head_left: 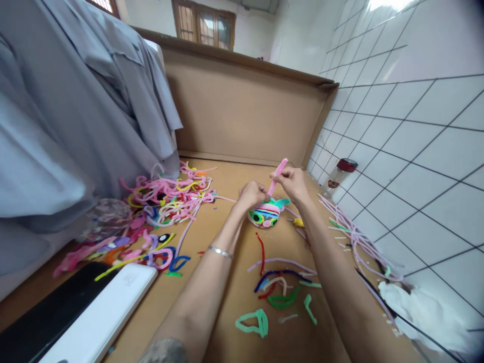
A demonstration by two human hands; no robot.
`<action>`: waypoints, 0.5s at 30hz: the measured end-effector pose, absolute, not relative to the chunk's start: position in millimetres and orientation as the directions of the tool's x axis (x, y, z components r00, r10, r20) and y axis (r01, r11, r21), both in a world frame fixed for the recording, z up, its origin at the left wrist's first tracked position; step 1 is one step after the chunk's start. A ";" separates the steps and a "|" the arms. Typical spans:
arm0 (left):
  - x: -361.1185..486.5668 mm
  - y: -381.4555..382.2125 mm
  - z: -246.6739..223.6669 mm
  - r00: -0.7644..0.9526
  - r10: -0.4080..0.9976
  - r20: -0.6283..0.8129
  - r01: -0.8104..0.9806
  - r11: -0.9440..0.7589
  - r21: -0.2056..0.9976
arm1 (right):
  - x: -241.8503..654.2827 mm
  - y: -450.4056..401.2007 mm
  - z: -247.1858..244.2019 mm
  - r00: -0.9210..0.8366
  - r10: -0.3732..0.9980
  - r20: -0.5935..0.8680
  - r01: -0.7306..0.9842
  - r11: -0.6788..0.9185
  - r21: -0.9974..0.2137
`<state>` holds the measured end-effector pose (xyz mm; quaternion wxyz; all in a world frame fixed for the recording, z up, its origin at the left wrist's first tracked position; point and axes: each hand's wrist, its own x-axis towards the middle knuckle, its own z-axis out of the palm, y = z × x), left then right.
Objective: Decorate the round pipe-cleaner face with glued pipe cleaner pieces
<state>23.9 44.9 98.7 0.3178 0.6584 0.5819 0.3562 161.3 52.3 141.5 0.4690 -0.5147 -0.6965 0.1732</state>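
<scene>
A small head-shaped figure made of coloured pipe cleaners (263, 214) stands on the cardboard, with yellow-green ringed eyes, striped bands and a green piece on top. Upright above it is a pink pipe-cleaner strip (273, 188). My right hand (293, 182) pinches this strip near its upper part. My left hand (251, 194) is closed at the figure's upper left, its fingertips at the lower end of the strip; the exact contact is partly hidden. Beside my right forearm lies a yellow-handled tool (298, 222), partly covered.
Left, a heap of mixed pipe cleaners (177, 191) lies near a clear plastic bag (104, 217) and a white flat device (102, 312). Cut pieces, including a green loop (251, 322), lie in front. Right are pale pipe cleaners (355, 237), a red-lidded jar (340, 176) and white tissue (423, 312).
</scene>
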 end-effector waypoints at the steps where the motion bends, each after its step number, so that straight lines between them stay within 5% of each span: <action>1: 23.7 44.9 98.7 0.067 0.993 0.102 0.547 -0.122 0.828 | 161.7 51.1 145.6 -0.032 0.885 0.465 0.549 0.404 -0.731; 15: 17.8 38.9 99.5 0.075 0.992 0.097 0.543 -0.122 0.831 | 156.4 34.7 180.7 -0.042 0.955 0.295 0.252 0.295 -0.922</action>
